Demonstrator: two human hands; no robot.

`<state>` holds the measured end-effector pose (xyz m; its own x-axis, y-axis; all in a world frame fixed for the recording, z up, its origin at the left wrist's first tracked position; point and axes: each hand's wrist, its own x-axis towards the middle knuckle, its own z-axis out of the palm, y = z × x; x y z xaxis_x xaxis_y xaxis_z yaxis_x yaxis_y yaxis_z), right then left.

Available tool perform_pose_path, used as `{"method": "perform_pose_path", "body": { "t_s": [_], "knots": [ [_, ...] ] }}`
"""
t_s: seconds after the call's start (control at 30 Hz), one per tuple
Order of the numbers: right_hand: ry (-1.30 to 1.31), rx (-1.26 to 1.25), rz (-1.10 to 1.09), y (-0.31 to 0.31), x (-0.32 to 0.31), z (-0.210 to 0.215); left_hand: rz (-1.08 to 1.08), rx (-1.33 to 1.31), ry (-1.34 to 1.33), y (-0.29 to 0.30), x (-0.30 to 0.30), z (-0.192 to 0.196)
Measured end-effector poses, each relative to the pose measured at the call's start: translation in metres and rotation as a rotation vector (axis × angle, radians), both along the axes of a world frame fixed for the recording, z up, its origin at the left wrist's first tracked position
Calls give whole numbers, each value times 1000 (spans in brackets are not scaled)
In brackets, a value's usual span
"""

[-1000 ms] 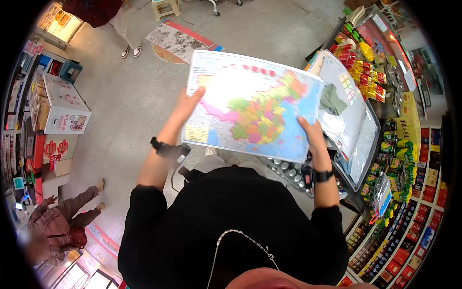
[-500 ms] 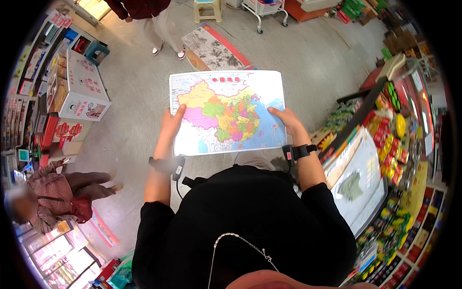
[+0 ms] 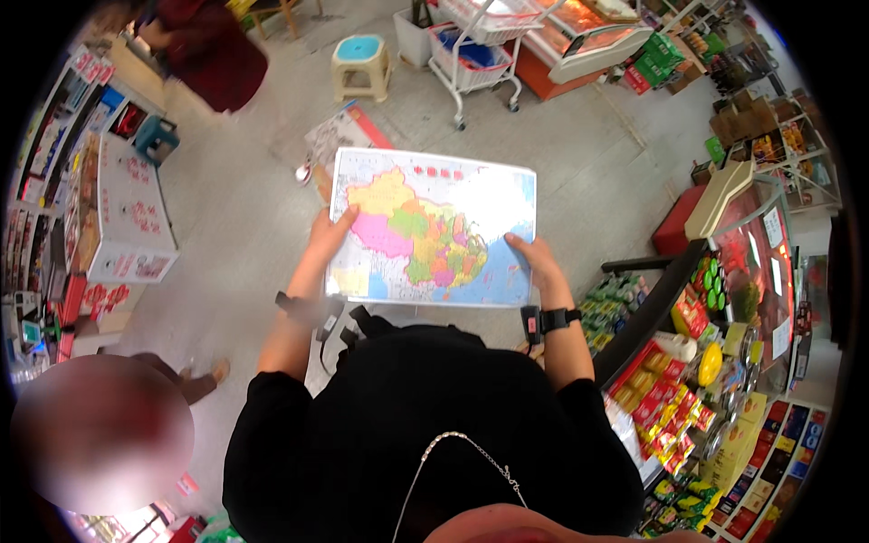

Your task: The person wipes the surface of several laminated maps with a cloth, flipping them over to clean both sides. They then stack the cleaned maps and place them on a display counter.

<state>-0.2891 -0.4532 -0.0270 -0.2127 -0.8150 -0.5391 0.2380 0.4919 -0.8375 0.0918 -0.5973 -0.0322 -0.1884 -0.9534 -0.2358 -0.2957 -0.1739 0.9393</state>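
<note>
2 hands [image 3: 330, 231] [image 3: 532, 256] grip 1 colourful map [image 3: 433, 226], w/ 1 stool [image 3: 362, 61] nearby

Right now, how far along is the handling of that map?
Done: the glossy coloured map sheet is lifted clear of any surface and spread flat. In hand: left hand grips its left edge, right hand its lower right edge. Left: it is not set down or hung anywhere; the floor lies below.

A glossy, smooth laminated paper map [image 3: 433, 228] catches glare above a matt grey concrete floor [image 3: 579, 172], near a smooth plastic stool [image 3: 362, 61] and a white metal wire cart [image 3: 480, 45].
</note>
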Motion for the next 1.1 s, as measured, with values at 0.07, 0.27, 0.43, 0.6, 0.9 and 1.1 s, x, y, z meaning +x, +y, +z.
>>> {"method": "perform_pose_path", "body": {
  "t_s": [0.07, 0.27, 0.43, 0.6, 0.9, 1.1],
  "knots": [
    [25, -6, -7, -24, -45, -21, -53, -47, 63, -29, -52, 14],
    [-43, -25, -134, -74, -178, -22, -219, -10, 33, -139, -196, -26],
    [-126, -6, -400, -53, -296, 3, -476, 27, -95, -218, -373, -19],
    [-107, -134, -618, -53, -391, 15, -613, -4, 38, -272, -535, -23],
    [-136, -237, -723, -119, -638, 20, -708, 35, 129, -354, -818, -25],
    [-299, -200, -676, -163, -795, 40, -753, 17, 266, -401, -967, 48]
  ]
}}
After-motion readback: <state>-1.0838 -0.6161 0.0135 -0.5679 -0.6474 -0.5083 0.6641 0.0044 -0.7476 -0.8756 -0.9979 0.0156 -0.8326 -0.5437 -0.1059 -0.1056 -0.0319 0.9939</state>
